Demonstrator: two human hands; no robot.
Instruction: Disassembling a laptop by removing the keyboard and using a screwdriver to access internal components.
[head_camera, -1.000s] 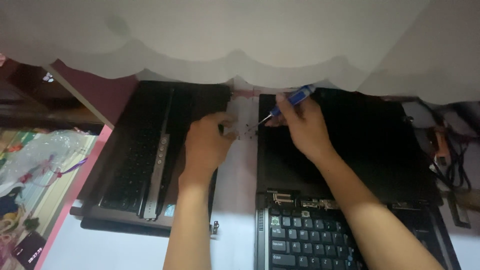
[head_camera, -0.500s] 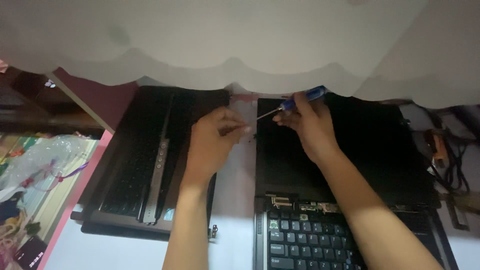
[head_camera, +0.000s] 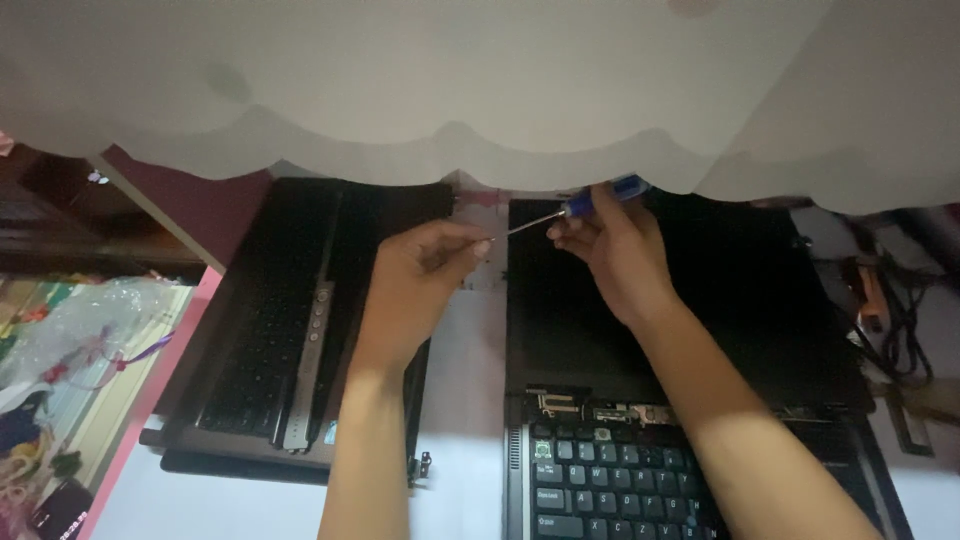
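White table (head_camera: 470, 400), two laptops (head_camera: 300, 320).

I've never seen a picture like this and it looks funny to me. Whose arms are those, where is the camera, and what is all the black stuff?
The camera sits on a person's head and looks down, so the two arms are that person's own. The right hand holds a small screwdriver with a blue handle. Its thin metal tip meets the fingertips of the left hand, which are pinched together; anything between them is too small to see. On the white table lie two black laptops. The left laptop shows its keyboard from the side. The right laptop lies open, its keyboard near the person. Pale cloth hangs across the top.
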